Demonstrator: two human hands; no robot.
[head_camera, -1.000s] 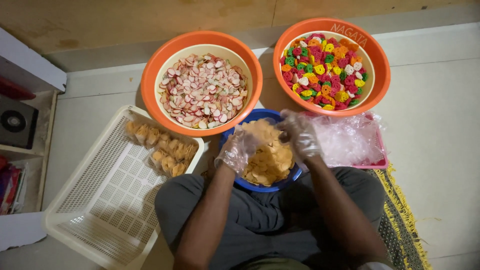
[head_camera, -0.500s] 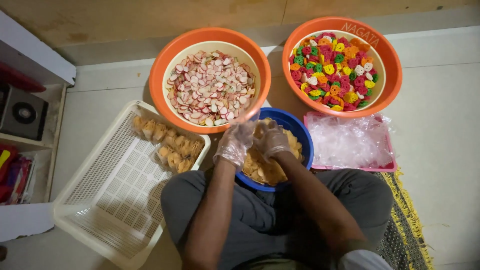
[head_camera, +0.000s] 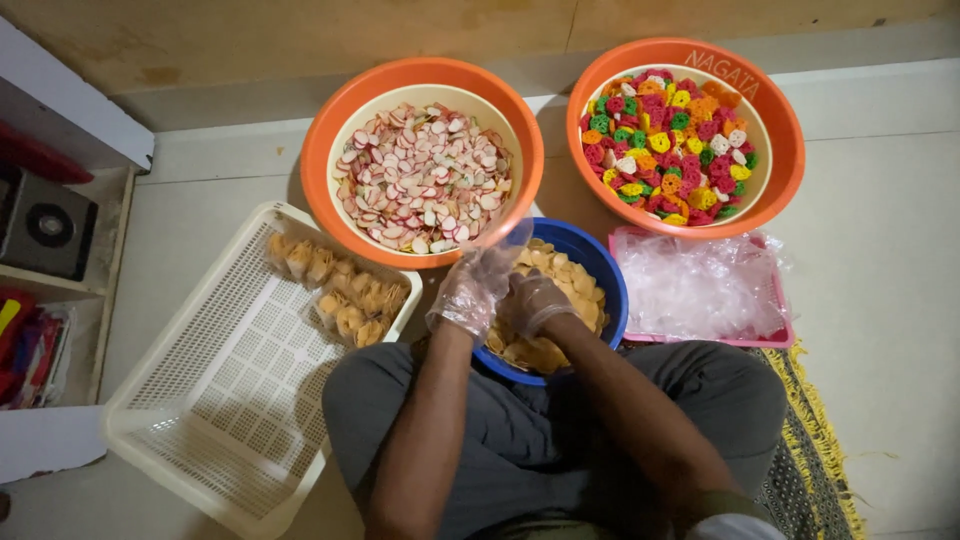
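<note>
I sit cross-legged with both hands in thin clear gloves over a blue bowl (head_camera: 612, 290) of pale yellow chips (head_camera: 565, 275). My left hand (head_camera: 468, 292) is at the bowl's left rim and pinches a small clear plastic bag (head_camera: 505, 252) that stands up from its fingers. Touching it on the right, my right hand (head_camera: 535, 300) is curled down into the chips.
An orange basin (head_camera: 322, 160) of pink-and-white chips and an orange basin (head_camera: 787, 150) of multicoloured crackers stand behind the bowl. A pink tray (head_camera: 700, 343) of clear bags lies right. A white slotted basket (head_camera: 200, 400) with filled packets (head_camera: 340, 295) lies left, by a shelf (head_camera: 60, 225).
My right hand came from the side by the bag pile to the left hand and dropped into the bowl. The left hand stayed at the rim; the view shifted slightly.
</note>
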